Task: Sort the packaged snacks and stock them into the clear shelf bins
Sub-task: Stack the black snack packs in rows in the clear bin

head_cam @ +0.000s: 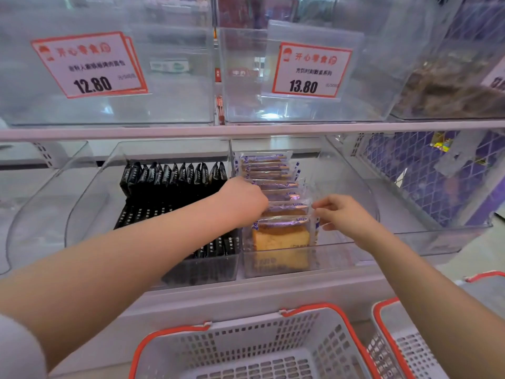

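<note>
**Clearly a tidy row that could topple at its front end**

Nearest the person, two grey baskets with red rims sit below the shelf: the larger basket [254, 348] at centre and a second basket [401, 348] at the right edge of the view. What shows of their insides looks bare, though the bottoms are cut off by the frame, so I cannot be sure.

On the lower shelf, the right-hand clear bin [341, 253] holds a row of cake packets [276, 187] standing on edge, running from its front wall toward its back. The front cake packet [281, 233] leans against that front wall. The left hand [243, 201] reaches in over the divider with fingers curled down onto the packets' left edges; the fingertips are hidden, so whether they pinch or only press is unclear. The right hand [341, 214] pinches the sealed right edge of a packet near the front of the row.

The risk, as I judge it, lies here: the packets are slick and stand loosely, so if either hand lets go unevenly the front ones may slump sideways into the bin's open right half, and a tug on the thin seal could drag neighbours out of line.

Beside it, the left clear bin [90, 214] holds black snack packets [175, 176], upright at the back and lying flat toward the front.

Farther up, the upper bins [164, 110] carry price cards [90, 64] and look nearly unstocked.
</note>
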Demonstrator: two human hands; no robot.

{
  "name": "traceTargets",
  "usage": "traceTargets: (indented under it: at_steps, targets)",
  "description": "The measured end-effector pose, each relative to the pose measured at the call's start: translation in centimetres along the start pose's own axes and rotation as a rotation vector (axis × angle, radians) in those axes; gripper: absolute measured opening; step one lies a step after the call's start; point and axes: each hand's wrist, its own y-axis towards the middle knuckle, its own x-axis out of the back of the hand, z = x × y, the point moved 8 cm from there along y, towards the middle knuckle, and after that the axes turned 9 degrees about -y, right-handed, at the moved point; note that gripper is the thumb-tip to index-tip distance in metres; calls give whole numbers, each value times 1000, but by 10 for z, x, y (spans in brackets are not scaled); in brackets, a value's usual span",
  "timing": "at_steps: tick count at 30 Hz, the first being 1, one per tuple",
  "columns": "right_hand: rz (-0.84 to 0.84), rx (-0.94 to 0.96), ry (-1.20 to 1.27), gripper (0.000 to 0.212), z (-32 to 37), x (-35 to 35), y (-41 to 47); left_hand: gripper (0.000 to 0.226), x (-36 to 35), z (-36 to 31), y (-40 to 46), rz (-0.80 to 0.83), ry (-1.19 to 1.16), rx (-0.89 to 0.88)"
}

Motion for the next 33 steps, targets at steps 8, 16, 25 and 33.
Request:
traceTargets:
  at_steps: [8,16,25,33]
  targets:
    - [-76,69,-164,8,1,9,-6,20,3,-9,-1,90,-48,97]
    - [-231,234,-479,27,33,9,-25,24,23,0,-28,-242,-180,90]
    - [145,898,-576,18,190,-124,-93,12,-88,94,-100,-26,-691,353]
    - [610,592,-1105,39,158,-202,-52,51,-118,80,-89,150,-819,110]
